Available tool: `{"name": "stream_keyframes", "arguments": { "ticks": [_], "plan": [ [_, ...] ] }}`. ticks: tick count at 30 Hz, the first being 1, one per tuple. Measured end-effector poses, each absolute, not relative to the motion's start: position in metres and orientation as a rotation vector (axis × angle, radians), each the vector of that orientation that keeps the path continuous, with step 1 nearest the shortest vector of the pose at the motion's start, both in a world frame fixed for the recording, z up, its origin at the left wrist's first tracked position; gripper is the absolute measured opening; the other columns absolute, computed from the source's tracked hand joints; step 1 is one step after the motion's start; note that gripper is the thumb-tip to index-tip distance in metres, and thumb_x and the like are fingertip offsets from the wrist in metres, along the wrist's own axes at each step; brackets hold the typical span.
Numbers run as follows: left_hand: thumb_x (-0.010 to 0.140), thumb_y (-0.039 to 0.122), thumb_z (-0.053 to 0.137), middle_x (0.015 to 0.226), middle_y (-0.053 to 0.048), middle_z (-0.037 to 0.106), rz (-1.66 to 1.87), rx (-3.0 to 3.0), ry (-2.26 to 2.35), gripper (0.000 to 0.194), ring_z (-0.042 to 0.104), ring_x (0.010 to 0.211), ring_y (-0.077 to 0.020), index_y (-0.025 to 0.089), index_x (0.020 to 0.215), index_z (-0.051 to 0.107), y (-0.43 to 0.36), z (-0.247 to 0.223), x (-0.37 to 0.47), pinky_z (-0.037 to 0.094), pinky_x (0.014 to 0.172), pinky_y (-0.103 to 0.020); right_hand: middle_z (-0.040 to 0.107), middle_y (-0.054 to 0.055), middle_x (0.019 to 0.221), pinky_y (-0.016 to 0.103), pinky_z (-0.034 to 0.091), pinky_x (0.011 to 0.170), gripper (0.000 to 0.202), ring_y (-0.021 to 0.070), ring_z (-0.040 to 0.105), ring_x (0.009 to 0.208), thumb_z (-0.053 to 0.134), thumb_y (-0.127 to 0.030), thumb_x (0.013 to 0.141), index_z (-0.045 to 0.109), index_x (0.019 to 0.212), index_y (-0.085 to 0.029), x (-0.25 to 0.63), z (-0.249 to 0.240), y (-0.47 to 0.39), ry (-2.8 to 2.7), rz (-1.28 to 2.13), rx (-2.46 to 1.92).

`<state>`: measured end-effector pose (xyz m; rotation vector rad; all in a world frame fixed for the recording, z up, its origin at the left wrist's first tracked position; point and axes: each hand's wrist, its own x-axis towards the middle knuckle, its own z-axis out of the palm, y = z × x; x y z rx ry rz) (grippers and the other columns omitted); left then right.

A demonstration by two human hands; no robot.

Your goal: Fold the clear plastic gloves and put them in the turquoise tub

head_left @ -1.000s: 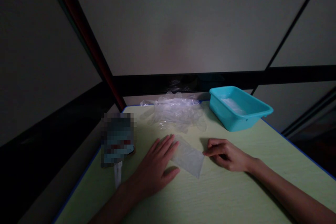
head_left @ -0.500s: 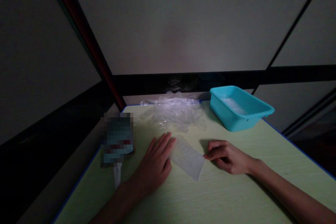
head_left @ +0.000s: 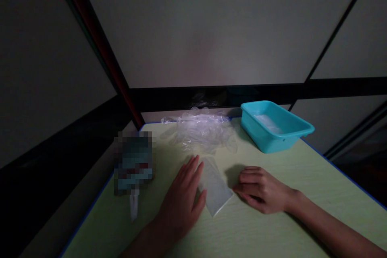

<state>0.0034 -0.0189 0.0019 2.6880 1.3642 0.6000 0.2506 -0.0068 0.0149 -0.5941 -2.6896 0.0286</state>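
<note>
A thin, translucent folded plastic glove point(head_left: 215, 189) lies flat on the table in front of me, its long side slanting toward my right. My left hand point(head_left: 184, 201) rests along its left edge, fingers stretched out and thumb apart. At its lower right corner, my right hand point(head_left: 256, 189) is curled, with thumb and forefinger pinched together at the tip. The palm side of that hand is hidden. Just beyond lies a loose heap of clear plastic gloves point(head_left: 202, 129), rumpled and overlapping.
A turquoise plastic basin point(head_left: 276, 141) stands at the back right, with pale flat pieces point(head_left: 267, 123) inside. On the left is a pixelated object point(head_left: 134, 163) with a white strip point(head_left: 134, 205) below it. A wall panel point(head_left: 205, 40) rises behind the blue-edged table point(head_left: 260, 238).
The folded glove has turned, its near end shifting left and toward me. My right hand has come slightly nearer with its corner. My left hand has tilted onto its side and moved right.
</note>
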Motion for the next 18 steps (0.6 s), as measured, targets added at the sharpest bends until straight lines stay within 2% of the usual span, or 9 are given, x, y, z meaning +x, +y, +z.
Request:
{"name": "stream_keyframes", "arguments": {
  "ticks": [4, 8, 12, 18],
  "plan": [
    [0.081, 0.021, 0.044, 0.145, -0.009, 0.018, 0.406, 2.744, 1.204, 0.061, 0.017, 0.132, -0.0231, 0.014, 0.137, 0.023, -0.034, 0.003, 0.015, 0.024, 0.106, -0.042, 0.055, 0.004, 0.069, 0.029, 0.029, 0.056, 0.024, 0.0144, 0.046, 0.064, 0.04, -0.022, 0.091, 0.059, 0.079, -0.015, 0.248, 0.019, -0.008, -2.733, -0.12, -0.586],
    [0.081, 0.025, 0.047, 0.146, -0.007, 0.015, 0.301, 2.734, 1.155, 0.064, 0.016, 0.132, -0.0223, 0.016, 0.138, 0.02, -0.036, 0.0, 0.016, 0.024, 0.106, -0.041, 0.056, 0.002, 0.067, 0.03, 0.028, 0.055, 0.026, 0.0138, 0.046, 0.06, 0.04, -0.016, 0.091, 0.057, 0.071, -0.016, 0.244, 0.021, -0.011, -2.785, -0.213, -0.542],
    [0.083, 0.03, 0.047, 0.146, -0.007, 0.015, 0.259, 2.74, 1.148, 0.062, 0.015, 0.132, -0.0222, 0.017, 0.138, 0.021, -0.033, -0.002, 0.015, 0.023, 0.107, -0.04, 0.057, 0.004, 0.067, 0.031, 0.03, 0.055, 0.025, 0.0137, 0.046, 0.058, 0.037, -0.011, 0.09, 0.056, 0.073, -0.015, 0.24, 0.02, -0.014, -2.796, -0.254, -0.509],
    [0.085, 0.033, 0.045, 0.145, -0.008, 0.016, 0.268, 2.761, 1.139, 0.06, 0.016, 0.132, -0.0225, 0.016, 0.138, 0.023, -0.034, -0.001, 0.016, 0.023, 0.107, -0.041, 0.061, 0.004, 0.073, 0.03, 0.036, 0.055, 0.022, 0.0146, 0.051, 0.062, 0.037, -0.013, 0.091, 0.058, 0.084, -0.013, 0.236, 0.017, -0.014, -2.794, -0.236, -0.546]
  ]
}}
